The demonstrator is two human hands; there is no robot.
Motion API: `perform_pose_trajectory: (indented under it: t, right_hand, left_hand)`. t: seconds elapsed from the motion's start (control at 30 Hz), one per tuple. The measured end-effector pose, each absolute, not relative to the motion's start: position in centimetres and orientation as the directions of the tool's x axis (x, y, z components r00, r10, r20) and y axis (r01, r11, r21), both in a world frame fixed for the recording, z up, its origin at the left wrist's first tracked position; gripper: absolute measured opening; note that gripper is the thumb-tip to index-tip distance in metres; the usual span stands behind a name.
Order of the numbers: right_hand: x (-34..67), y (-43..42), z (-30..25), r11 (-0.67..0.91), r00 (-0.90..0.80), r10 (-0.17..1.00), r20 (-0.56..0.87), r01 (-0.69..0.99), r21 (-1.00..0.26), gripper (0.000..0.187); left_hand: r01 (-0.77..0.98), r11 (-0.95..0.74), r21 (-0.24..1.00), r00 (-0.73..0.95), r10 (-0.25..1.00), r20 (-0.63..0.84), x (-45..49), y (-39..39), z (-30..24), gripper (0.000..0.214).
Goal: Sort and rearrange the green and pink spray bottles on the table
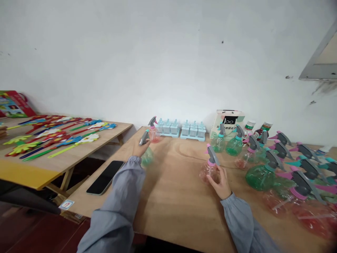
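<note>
At the table's left part, my left hand is closed around the top of a green spray bottle with a grey and teal head. Just behind it stands a pink spray bottle with a grey and pink head. My right hand grips the side of another pink spray bottle, thumb and fingers on its clear round body. This bottle stands upright near the middle of the table, its head tilting slightly. Both hands wear grey-blue sleeves.
Several green and pink spray bottles crowd the right side. Two light-blue popsicle moulds and a printed box line the wall. A black phone lies at left. Colourful hand-shaped clappers cover part of a neighbouring table, across a gap.
</note>
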State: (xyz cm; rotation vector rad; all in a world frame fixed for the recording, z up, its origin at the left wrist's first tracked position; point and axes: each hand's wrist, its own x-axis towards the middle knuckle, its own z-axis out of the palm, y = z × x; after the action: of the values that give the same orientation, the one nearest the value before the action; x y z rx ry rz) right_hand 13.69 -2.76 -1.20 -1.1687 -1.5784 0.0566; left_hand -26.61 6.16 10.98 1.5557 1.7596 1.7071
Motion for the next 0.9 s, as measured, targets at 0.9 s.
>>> perform_pose_trajectory:
  t: [0.9]
  right_hand:
    - [13.8,-2.9,-1.6,0.489,0.111,0.709,0.696,0.634,-0.599,0.054]
  left_hand:
    - [0.477,-0.254,0.841,-0.453,0.749,0.483,-31.0,16.0,8.4,0.046]
